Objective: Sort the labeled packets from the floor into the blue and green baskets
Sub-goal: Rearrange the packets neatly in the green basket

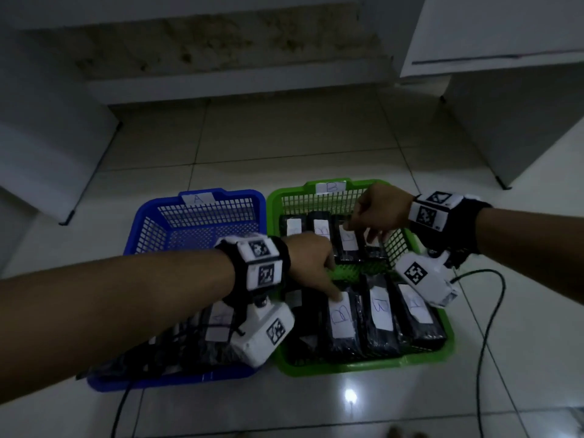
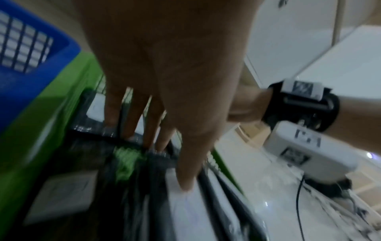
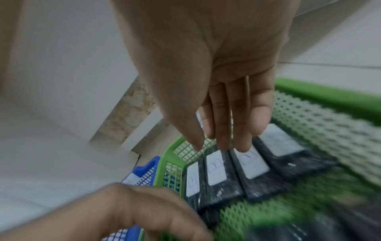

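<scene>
Two mesh baskets stand side by side on the tiled floor: a blue basket (image 1: 221, 197) tagged A on the left, a green basket (image 1: 363, 365) tagged B on the right. Both hold black packets with white labels. My left hand (image 1: 325, 276) reaches across into the green basket, its straight fingers touching the far end of a front-row B packet (image 1: 343, 324); in the left wrist view the thumb (image 2: 185, 179) rests on a white label. My right hand (image 1: 363, 216) hangs over the back row, fingers (image 3: 222, 140) straight and pointing down onto a B packet (image 3: 253, 163). Neither hand holds anything.
Packets labelled A (image 1: 218, 324) lie at the near end of the blue basket, partly hidden by my left wrist. A black cable (image 1: 486, 311) loops over the floor right of the green basket. White cabinets (image 1: 505, 121) flank the space, and a wall step lies beyond.
</scene>
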